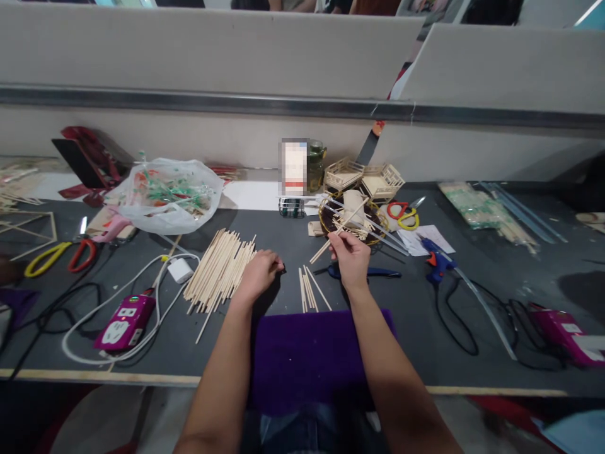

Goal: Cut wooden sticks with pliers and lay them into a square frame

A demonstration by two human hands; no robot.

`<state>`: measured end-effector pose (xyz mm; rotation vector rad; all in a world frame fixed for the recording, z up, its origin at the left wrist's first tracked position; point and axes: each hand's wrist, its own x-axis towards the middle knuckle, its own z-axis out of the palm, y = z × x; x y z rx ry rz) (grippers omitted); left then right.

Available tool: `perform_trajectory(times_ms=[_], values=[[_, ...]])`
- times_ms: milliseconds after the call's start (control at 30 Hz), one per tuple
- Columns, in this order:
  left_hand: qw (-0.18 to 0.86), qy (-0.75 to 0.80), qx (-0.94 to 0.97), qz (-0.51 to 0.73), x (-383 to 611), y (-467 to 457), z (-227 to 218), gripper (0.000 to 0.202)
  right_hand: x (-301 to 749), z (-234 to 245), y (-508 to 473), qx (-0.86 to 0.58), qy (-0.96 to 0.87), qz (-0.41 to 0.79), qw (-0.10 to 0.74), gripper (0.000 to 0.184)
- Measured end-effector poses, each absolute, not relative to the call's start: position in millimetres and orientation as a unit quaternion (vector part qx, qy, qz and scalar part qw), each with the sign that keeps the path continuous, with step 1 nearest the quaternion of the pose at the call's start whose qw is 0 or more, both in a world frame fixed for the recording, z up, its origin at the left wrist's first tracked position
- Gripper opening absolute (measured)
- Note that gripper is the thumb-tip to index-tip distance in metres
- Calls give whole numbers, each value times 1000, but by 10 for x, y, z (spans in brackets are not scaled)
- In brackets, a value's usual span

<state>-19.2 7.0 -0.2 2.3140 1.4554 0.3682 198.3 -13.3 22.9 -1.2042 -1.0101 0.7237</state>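
Observation:
My right hand (348,255) is closed in a pinch on a thin wooden stick (341,229) that slants up to the right over a dark round basket (326,219) of stick pieces. My left hand (259,274) rests fingers curled on the dark table (472,296), touching a small black object (282,268) that I cannot make out. A large pile of wooden sticks (220,268) lies left of that hand. A few short sticks (308,289) lie between my hands. Blue-handled cutters (373,272) lie just right of my right hand.
A purple cloth (307,353) lies at the near edge. A blue glue gun (437,261) with a black cable sits right. Small stick-built boxes (363,176) stand at the back. A plastic bag (165,195), scissors (61,255) and a pink power strip (123,321) are left.

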Motion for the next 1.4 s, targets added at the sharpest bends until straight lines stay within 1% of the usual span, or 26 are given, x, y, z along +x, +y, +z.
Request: perform_trajectory(times_ms=[100,200,333,433,500,633,733,800,867,933,1033,1167,1267,1400], values=[[191,518,826,117,-186,64,10,10,1975,237,-133,-529,-442,322,649,24],[168,523,830,94,-128,45,37,8,1971,240,-139,-537,-442,316,646,26],[143,506,847,78,-81,18,29,17,1975,230,-147,-529,-448,315,648,27],[154,495,850,91,-108,17,-6,19,1980,227,-149,-529,-448,316,648,28],[179,505,832,141,-149,27,-7,16,1992,229,-143,-536,-438,311,651,29],[224,563,724,331,-197,35,72,11,2057,237,-116,-542,-396,294,681,32],[260,553,654,447,-155,20,147,13,2145,254,-94,-532,-352,271,721,31],[288,538,619,495,-110,16,181,15,2215,275,-82,-524,-320,251,748,31],[312,543,583,517,-74,30,203,17,2283,304,-76,-523,-288,232,768,31],[329,558,559,519,-50,63,214,17,2341,333,-77,-524,-263,220,780,32],[319,571,576,491,-18,136,211,16,2394,367,-91,-522,-248,209,789,32],[274,589,633,421,92,233,172,8,2398,405,-139,-526,-259,191,787,31],[273,597,661,364,266,270,129,6,2387,431,-177,-530,-266,187,783,30],[269,551,746,261,561,283,55,6,2385,433,-194,-529,-256,203,783,29]])
